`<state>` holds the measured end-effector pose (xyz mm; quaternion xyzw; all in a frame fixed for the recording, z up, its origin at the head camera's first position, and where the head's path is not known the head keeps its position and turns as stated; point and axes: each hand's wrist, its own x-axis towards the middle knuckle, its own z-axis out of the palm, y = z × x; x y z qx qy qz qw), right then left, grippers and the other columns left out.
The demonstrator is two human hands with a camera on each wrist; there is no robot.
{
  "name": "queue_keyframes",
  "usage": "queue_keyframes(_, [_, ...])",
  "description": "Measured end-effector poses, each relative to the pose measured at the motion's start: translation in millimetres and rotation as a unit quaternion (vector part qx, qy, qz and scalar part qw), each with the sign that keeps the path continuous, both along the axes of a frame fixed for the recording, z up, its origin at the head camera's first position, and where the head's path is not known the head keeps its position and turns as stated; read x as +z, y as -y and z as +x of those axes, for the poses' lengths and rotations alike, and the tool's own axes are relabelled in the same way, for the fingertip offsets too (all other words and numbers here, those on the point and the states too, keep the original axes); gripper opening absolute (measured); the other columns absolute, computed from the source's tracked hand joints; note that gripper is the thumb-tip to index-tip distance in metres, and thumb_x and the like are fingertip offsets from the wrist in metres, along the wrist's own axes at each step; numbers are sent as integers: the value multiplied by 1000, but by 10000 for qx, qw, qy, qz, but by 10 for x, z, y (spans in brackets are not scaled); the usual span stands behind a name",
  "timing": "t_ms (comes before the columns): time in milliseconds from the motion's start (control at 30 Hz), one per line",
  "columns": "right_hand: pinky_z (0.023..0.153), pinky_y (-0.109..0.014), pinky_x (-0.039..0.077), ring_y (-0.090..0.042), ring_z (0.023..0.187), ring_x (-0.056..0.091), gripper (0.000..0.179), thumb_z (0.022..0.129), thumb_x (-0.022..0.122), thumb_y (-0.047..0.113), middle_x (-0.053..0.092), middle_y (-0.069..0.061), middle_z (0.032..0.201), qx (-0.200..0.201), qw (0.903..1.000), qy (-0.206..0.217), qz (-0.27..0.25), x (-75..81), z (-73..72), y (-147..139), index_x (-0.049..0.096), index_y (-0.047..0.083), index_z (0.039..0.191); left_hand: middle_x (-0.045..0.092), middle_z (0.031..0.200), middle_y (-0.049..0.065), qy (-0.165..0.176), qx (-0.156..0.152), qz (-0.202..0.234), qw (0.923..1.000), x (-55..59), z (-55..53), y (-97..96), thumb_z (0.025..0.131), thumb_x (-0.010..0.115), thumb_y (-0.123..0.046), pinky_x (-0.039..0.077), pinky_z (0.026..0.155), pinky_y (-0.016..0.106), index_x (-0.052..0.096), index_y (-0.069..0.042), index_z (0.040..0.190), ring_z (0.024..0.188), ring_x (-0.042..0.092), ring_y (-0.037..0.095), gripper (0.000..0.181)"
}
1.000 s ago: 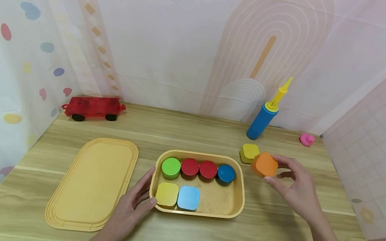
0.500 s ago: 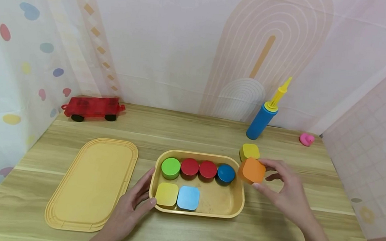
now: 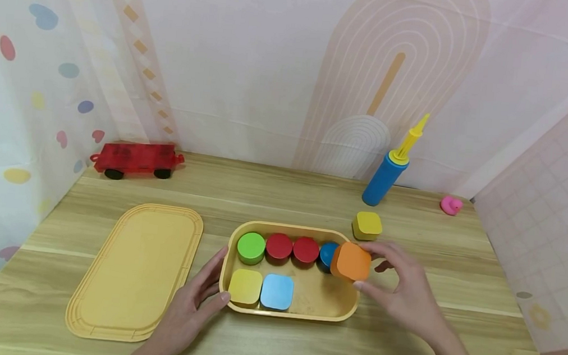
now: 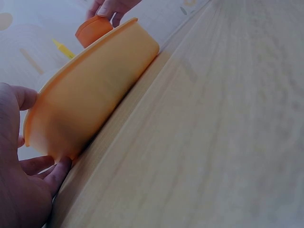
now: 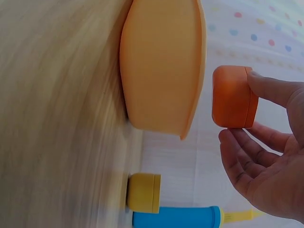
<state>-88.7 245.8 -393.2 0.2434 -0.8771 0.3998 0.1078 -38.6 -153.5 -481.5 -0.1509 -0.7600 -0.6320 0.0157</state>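
My right hand (image 3: 408, 295) pinches an orange rounded-square block (image 3: 352, 261) between thumb and fingers, and the right wrist view shows the block (image 5: 232, 97) held above the rim. It is over the right end of a yellow-orange plastic box (image 3: 318, 307), partly covering a round dark blue piece (image 3: 327, 254). Beside that, in the back row, stand two red round pieces (image 3: 279, 247) and a green one (image 3: 251, 248). In front are a yellow square block (image 3: 245, 287) and a light blue one (image 3: 277, 291). My left hand (image 3: 191, 310) grips the box's left end, thumb and fingers at its corners.
A matching lid (image 3: 134, 271) lies flat to the left. Behind the right hand stands another yellow block (image 3: 367, 225), with a blue and yellow pump (image 3: 386, 178) beyond it. A red toy wagon (image 3: 137, 159) and a pink duck (image 3: 451, 205) are near the wall.
My right hand has carried the orange block leftward and a little nearer, from beside the box to over its right end. The left hand and the box have stayed put.
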Motion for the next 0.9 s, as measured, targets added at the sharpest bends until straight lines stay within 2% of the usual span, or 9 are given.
queue_keyframes(200, [86,-29,63,-12,110,66,66,80,99,2,75,0,133,155,9998,33,71,-27,26,61,74,13,140,41,174,22,16,5,5,10000,-3,2,3,111,66,-3,51,115,17,33,-20,176,147,56,10,75])
queue_keyframes(400, [100,-31,63,-15,117,68,65,81,100,5,74,1,134,220,9993,247,165,-58,63,121,73,13,140,41,174,21,35,19,-24,10000,-2,2,2,111,66,-4,52,115,17,33,-22,176,148,56,9,75])
queue_keyframes(600, [110,-45,61,-21,129,67,66,81,101,11,72,6,139,273,9978,449,402,-85,85,191,73,21,141,41,174,21,32,35,-31,10000,2,1,1,111,66,-4,52,115,17,33,-21,176,148,55,8,75])
queue_keyframes(733, [109,-57,59,-23,130,66,65,83,100,13,71,7,140,286,9968,588,467,-109,99,238,73,23,141,41,174,22,41,46,-44,10000,3,1,0,111,66,-4,51,115,17,34,-21,176,147,55,8,75])
queue_keyframes(900, [109,-63,56,-25,130,63,63,85,99,14,71,9,140,325,9943,891,489,-131,116,308,72,25,141,42,174,22,28,36,-46,10000,0,0,2,111,66,-4,51,116,17,34,-21,176,147,55,8,75])
